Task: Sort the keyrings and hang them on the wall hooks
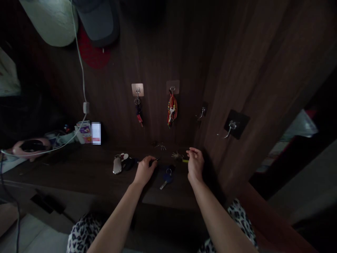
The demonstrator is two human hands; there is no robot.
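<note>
- Head view: the left hand (146, 169) rests on the dark table (79, 168), its fingers curled around a slim key (157, 160). Only the key's tip pokes out to the right.
- The right hand (195, 162) hovers with its fingers loosely bent and thumb near forefinger, just beside a tagged key bunch (179, 156). I cannot tell whether it grips or even touches that bunch.
- A blue-headed key (166, 178) lies between the hands, a silver fob set (119, 163) lies left of them, and a small loose bunch (159, 145) lies further back.
- On the wall panel, one hook carries a dark keyring (138, 107) and the next carries a red bunch (172, 109).
- Two more hooks stand bare, one on the back panel (202, 112) and one on the side panel (231, 128).
- By my reckoning two sets are hung and about five lie loose.
</note>
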